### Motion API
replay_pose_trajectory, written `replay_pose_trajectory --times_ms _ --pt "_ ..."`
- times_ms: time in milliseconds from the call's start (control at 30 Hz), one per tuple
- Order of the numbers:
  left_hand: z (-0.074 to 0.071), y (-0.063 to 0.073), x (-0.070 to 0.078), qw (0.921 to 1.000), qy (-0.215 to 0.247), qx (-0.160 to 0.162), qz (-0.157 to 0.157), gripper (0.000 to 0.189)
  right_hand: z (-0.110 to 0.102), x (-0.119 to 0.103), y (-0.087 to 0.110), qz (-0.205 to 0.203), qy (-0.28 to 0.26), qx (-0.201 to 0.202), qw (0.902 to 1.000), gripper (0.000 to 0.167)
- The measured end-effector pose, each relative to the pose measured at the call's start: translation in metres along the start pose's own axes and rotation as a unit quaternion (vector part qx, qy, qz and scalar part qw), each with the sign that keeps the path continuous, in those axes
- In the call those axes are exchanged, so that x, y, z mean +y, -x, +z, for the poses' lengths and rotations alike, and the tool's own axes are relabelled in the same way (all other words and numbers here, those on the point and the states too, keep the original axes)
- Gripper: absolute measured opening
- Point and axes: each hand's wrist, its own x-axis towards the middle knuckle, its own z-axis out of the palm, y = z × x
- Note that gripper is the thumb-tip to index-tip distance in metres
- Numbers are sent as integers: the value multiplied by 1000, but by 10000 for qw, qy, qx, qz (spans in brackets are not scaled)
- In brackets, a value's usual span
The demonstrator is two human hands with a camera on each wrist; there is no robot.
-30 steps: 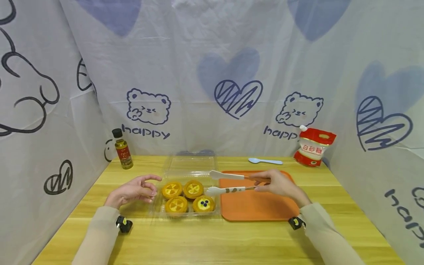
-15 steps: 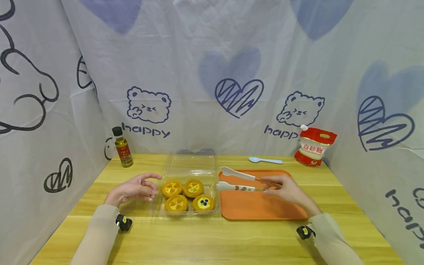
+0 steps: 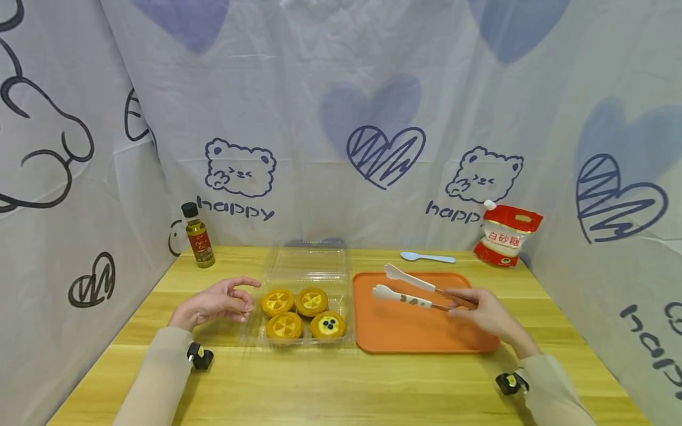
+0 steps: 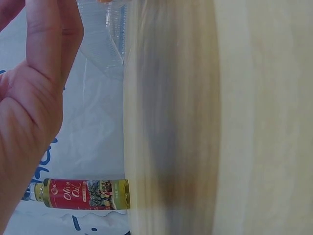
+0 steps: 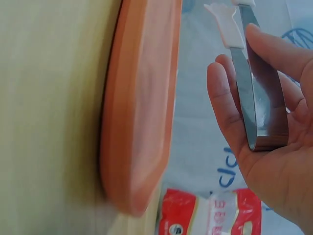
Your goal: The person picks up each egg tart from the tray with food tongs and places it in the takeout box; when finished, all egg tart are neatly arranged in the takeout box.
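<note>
My right hand point(image 3: 482, 310) holds metal tongs point(image 5: 266, 105) with white paw-shaped tips, which stand apart with nothing between them. In the head view the tongs hang over the orange tray point(image 3: 426, 331). My left hand point(image 3: 215, 303) is beside the left edge of a clear plastic box point(image 3: 306, 260), its fingers loosely bent and holding nothing. Inside the box, whose lid is folded back, sit several egg tarts point(image 3: 284, 325). One tart point(image 3: 327, 325), at the front right, has dark berries on a pale top; the others carry yellow fruit pieces.
An olive oil bottle point(image 3: 200, 239) stands at the back left of the wooden table point(image 3: 319, 390). A light blue spoon point(image 3: 428, 258) lies behind the tray. The red and white sugar bag point(image 3: 503, 236) is at the back right, before a printed cloth.
My right hand has moved right with the tongs, from over the box's right side to over the orange tray. The left hand and the tarts stay in place.
</note>
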Motion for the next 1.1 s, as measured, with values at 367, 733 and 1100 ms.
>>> replay_pose_trajectory --times_ms 367,733,1100 --pt "-1 0 -1 10000 -24 -4 3 71 -16 20 12 166 135 299 9993 51" --pt "1 0 1 10000 -80 -13 -10 70 -25 34 25 510 -159 523 9972 57" --pt "-1 0 0 10000 -31 2 -10 66 -37 52 38 714 -304 972 9922 67"
